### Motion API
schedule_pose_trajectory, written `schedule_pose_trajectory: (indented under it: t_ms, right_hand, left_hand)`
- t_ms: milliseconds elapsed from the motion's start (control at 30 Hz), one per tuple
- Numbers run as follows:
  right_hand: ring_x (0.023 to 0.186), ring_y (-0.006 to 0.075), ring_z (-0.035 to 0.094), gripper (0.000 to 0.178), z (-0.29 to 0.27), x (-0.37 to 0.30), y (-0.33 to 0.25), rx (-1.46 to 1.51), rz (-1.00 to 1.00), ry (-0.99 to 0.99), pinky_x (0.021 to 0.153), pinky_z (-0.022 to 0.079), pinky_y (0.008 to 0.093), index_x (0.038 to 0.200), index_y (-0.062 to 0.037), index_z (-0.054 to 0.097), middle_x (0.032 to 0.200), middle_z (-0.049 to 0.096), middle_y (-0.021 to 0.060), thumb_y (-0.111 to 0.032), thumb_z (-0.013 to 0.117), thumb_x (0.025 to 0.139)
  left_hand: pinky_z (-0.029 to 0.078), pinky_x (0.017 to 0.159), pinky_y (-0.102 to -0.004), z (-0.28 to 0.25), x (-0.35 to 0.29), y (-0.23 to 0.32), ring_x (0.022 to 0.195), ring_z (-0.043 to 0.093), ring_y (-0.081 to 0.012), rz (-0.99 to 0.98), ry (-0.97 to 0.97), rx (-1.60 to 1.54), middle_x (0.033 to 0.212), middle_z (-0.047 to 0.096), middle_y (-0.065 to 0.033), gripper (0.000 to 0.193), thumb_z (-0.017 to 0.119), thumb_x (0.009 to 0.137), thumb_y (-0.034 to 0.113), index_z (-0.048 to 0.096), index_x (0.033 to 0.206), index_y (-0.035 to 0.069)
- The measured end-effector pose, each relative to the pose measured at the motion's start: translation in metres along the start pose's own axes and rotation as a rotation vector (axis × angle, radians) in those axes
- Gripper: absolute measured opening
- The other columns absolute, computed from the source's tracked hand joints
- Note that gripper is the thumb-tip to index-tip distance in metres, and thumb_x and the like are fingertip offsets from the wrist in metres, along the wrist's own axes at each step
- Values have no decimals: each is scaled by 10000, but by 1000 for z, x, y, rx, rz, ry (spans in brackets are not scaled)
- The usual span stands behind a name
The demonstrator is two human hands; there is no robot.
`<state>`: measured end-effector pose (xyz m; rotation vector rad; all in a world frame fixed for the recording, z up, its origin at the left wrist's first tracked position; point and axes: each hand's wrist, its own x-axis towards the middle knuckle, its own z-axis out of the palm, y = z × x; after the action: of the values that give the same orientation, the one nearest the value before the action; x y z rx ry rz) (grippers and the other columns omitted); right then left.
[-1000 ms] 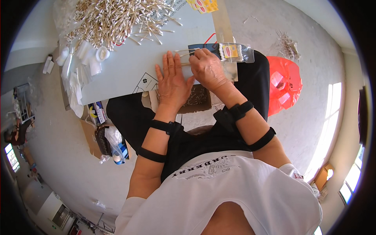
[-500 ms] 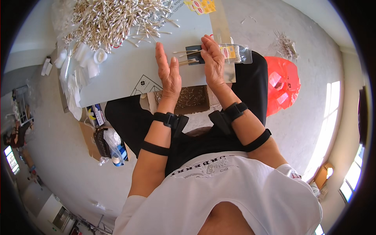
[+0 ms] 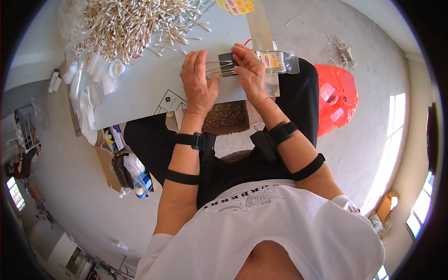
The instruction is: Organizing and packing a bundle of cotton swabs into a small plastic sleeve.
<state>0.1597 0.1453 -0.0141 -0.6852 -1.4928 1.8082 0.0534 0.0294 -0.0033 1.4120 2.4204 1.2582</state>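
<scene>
A few loose cotton swabs (image 3: pixel 218 70) lie side by side between my hands, over a small dark pad (image 3: pixel 227 59) on the tabletop (image 3: pixel 149 84). My left hand (image 3: pixel 199 84) curls at their left ends, thumb on the near side and fingers on the far side. At the right ends, my right hand (image 3: pixel 252 77) is bent over the pad with its thumb against the swabs. Its fingertips are partly hidden. Just right of that hand lies a clear packet of cotton swabs (image 3: pixel 275 61) with a yellow label.
A big heap of cotton swabs (image 3: pixel 135 28) covers the far left of the table. Clear plastic rolls (image 3: pixel 109 81) and yellow cards (image 3: pixel 236 6) lie nearby. An open cardboard box (image 3: pixel 228 116) of swabs sits below the table edge. A red plastic bag (image 3: pixel 338 98) rests on the right.
My left hand has turned from upright and flat to palm down, fingers curling at the swabs. My right hand has shifted slightly left and bent further over the pad. The swabs lie closer together.
</scene>
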Motion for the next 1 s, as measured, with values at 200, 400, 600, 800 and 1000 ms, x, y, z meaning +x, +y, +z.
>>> schedule_pose_trajectory:
  t_ms: [200, 400, 600, 800, 1000]
  right_hand:
    - [1080, 218, 599, 442, -5, -3, -12, -548, -135, -40, 932, 498, 311, 1170, 16, 615, 1206, 575, 113, 114, 588, 739]
    - [980, 360, 593, 368, -7, -7, -14, -683, -260, -74, 833, 510, 401, 1040, 3, 642, 1078, 579, 163, 73, 641, 679]
    - [960, 366, 583, 254, -7, -10, -16, -792, -304, -116, 816, 500, 423, 924, -12, 621, 1015, 578, 152, 37, 674, 681]
    - [950, 368, 585, 260, -9, -8, -16, -783, -278, -127, 814, 499, 423, 923, -13, 611, 1011, 579, 154, 29, 683, 676]
    - [953, 364, 586, 278, -8, -8, -17, -778, -305, -124, 814, 498, 420, 957, -10, 624, 1006, 581, 154, 24, 687, 688]
  left_hand:
    - [280, 1106, -494, -7, -2, 4, 1319, 374, -362, 53, -88, 183, 1298, 500, -129, 525, 719, 684, 77, 582, 1189, 33]
    - [280, 1105, -495, -6, -5, 8, 1319, 375, -366, 40, -78, 162, 1308, 491, -131, 492, 738, 678, 81, 593, 1146, 30]
    - [285, 1102, -495, -6, -9, 7, 1319, 378, -367, 62, -77, 166, 1316, 492, -132, 453, 748, 692, 70, 599, 1118, 31]
    - [291, 1098, -493, -6, -11, 7, 1315, 387, -366, 64, -84, 161, 1320, 497, -133, 440, 748, 706, 74, 598, 1117, 34]
    - [292, 1096, -496, -6, -12, 5, 1312, 394, -364, 67, -87, 163, 1326, 498, -134, 473, 746, 721, 83, 582, 1162, 29]
